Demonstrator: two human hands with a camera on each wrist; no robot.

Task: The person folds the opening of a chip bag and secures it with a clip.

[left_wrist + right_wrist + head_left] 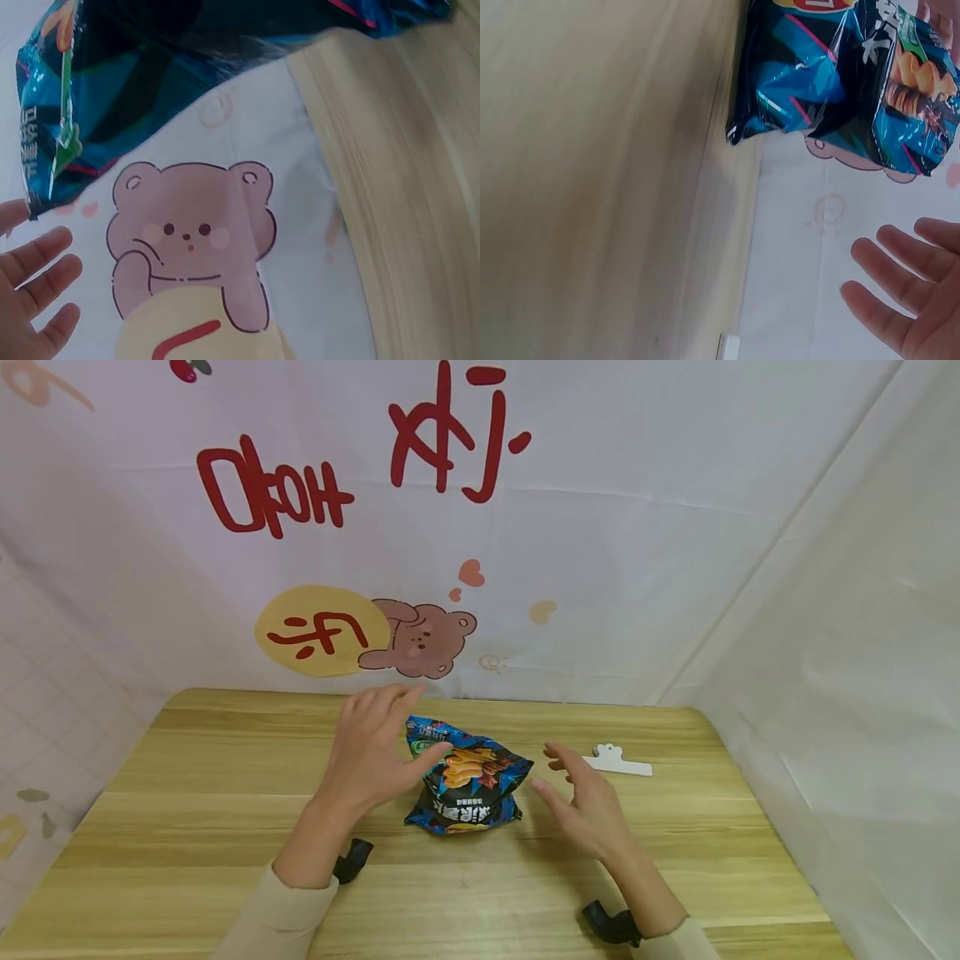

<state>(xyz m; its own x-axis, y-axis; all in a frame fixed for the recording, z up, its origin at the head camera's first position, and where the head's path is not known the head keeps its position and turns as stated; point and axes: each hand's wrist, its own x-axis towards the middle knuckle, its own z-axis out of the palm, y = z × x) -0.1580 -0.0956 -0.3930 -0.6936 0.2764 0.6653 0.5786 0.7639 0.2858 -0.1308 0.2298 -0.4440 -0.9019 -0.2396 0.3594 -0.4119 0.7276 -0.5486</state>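
A blue and black bag of chips (468, 806) stands on the wooden table, its upper part slumped and creased. On its left is my left hand (367, 747), fingers loosely spread, its thumb overlapping the bag in the head view. Whether that hand touches the bag I cannot tell; the left wrist view shows its fingers (46, 270) near a corner of the bag (127, 97). My right hand (588, 810) hovers to the right with relaxed fingers, a gap between it and the bag. In the right wrist view this hand (922, 292) holds nothing, below the bag (817, 75).
A white clip (617, 762) with a long straight bar lies behind my right hand. Black curved pieces show beside each wrist, one left (354, 860) and one right (611, 924). A printed white cloth (600, 568) hangs behind the wooden table (225, 777).
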